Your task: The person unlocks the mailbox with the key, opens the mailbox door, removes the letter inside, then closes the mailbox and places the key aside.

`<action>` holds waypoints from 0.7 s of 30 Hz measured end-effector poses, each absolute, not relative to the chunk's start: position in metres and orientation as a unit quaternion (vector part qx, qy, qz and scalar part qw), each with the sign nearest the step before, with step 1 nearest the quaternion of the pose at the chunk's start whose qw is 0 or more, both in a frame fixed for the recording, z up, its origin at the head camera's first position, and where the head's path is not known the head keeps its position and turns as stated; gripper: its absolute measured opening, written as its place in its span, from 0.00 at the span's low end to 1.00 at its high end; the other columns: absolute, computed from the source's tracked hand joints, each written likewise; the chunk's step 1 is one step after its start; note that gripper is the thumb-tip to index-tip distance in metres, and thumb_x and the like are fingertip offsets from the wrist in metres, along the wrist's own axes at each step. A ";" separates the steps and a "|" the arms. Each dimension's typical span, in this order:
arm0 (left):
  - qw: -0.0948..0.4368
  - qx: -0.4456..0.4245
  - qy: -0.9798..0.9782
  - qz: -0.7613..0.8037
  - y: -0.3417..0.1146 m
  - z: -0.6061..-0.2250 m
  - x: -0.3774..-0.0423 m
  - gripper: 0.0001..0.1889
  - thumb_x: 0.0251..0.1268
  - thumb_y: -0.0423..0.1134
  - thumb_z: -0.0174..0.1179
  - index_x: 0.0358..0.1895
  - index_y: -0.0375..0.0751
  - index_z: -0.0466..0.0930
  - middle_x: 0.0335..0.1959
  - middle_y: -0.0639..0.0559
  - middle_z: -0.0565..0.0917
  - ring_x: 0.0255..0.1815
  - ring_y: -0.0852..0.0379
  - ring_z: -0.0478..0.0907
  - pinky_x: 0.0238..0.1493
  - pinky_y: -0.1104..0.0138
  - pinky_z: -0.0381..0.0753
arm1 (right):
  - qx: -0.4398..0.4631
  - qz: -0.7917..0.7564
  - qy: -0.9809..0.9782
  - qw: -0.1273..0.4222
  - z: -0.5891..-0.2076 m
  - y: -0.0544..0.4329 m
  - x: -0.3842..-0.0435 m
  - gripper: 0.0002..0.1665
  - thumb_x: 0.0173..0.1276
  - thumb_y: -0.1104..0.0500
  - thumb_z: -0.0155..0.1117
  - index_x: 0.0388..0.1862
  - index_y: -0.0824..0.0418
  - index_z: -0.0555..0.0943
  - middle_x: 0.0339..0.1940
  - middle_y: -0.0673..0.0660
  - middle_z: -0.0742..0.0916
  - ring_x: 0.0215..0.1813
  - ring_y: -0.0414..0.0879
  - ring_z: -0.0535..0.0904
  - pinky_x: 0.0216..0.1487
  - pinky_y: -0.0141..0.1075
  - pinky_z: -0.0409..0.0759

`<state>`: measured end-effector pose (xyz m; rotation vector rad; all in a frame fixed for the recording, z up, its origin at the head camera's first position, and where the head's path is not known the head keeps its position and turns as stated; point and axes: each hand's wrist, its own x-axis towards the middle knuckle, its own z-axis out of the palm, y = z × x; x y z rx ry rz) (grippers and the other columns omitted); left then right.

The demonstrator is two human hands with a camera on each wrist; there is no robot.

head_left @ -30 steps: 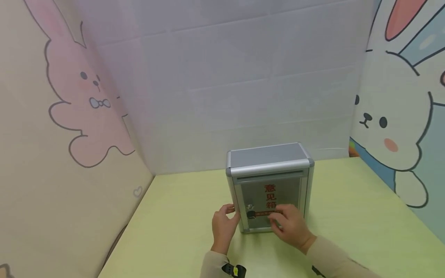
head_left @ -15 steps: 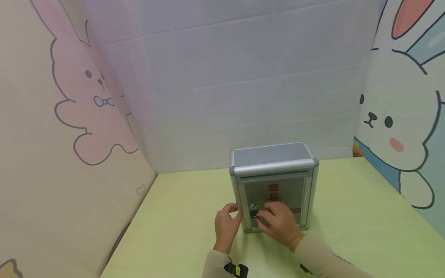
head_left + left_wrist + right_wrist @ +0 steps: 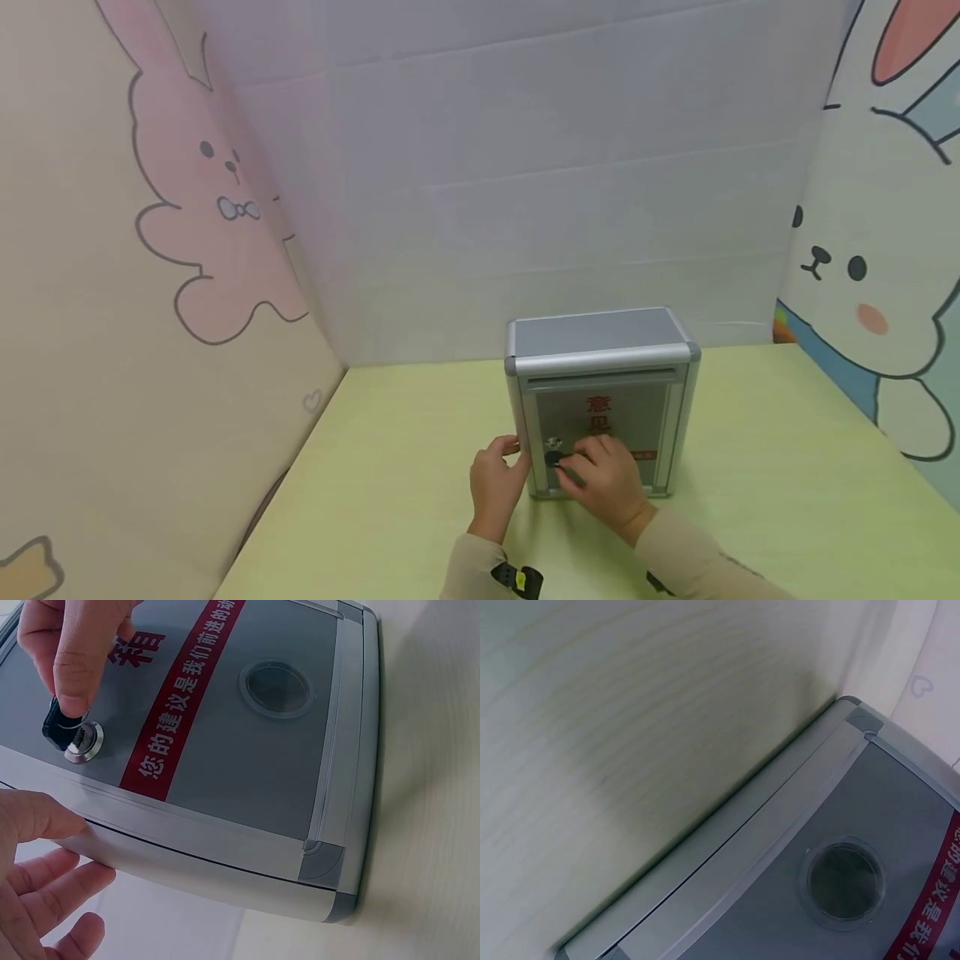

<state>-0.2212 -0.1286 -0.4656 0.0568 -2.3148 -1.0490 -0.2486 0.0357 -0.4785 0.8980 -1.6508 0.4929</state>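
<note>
A grey-and-silver suggestion box (image 3: 600,337) with red lettering stands upright on the table. My left hand (image 3: 498,483) grips its left edge, thumb on the front frame and fingers against the side. At the front, my right hand (image 3: 606,482) pinches the black head of a key (image 3: 56,727). The key sits at the round metal lock (image 3: 86,744) near that left edge; the left wrist view shows a thin ring by the thumb. In the right wrist view, only the box's lower front and its round window (image 3: 845,882) show; the hand is out of frame.
The box stands on a pale yellow-green table (image 3: 405,450). A white sheet (image 3: 540,192) hangs behind it, and walls with rabbit drawings flank the table. A narrow slot (image 3: 600,377) runs across the box's upper front.
My right hand has moved left from the red strip to the lock and taken hold of the key's black head. My left hand stays on the box's edge. The head view has shifted slightly.
</note>
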 end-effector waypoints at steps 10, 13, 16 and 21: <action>0.287 0.026 -0.868 -0.405 -0.123 -0.467 -0.224 0.08 0.47 0.33 0.66 0.34 0.37 0.85 0.28 0.51 0.87 0.24 0.55 0.74 0.26 0.68 0.69 | 0.368 0.214 -0.704 0.568 -0.477 0.037 -0.250 0.24 0.70 0.51 0.49 0.15 0.58 0.77 0.17 0.51 0.78 0.21 0.45 0.71 0.22 0.37 0.71; 0.283 0.021 -0.866 -0.412 -0.121 -0.467 -0.222 0.09 0.48 0.34 0.65 0.34 0.37 0.85 0.28 0.51 0.87 0.25 0.53 0.75 0.26 0.68 0.68 | 0.356 0.215 -0.712 0.566 -0.477 0.037 -0.248 0.25 0.69 0.50 0.47 0.13 0.58 0.75 0.15 0.50 0.78 0.20 0.44 0.71 0.21 0.37 0.71; 0.284 0.013 -0.865 -0.414 -0.122 -0.467 -0.220 0.09 0.48 0.34 0.65 0.35 0.37 0.85 0.29 0.50 0.87 0.25 0.51 0.75 0.26 0.68 0.69 | 0.346 0.215 -0.718 0.565 -0.477 0.036 -0.245 0.27 0.69 0.49 0.46 0.12 0.58 0.76 0.14 0.50 0.79 0.19 0.45 0.71 0.21 0.38 0.71; 0.287 0.021 -0.868 -0.404 -0.127 -0.466 -0.218 0.08 0.49 0.33 0.65 0.35 0.38 0.85 0.29 0.50 0.87 0.25 0.51 0.75 0.27 0.66 0.70 | 0.343 0.202 -0.716 0.573 -0.476 0.030 -0.242 0.27 0.69 0.50 0.47 0.11 0.57 0.78 0.13 0.49 0.80 0.19 0.44 0.72 0.21 0.38 0.72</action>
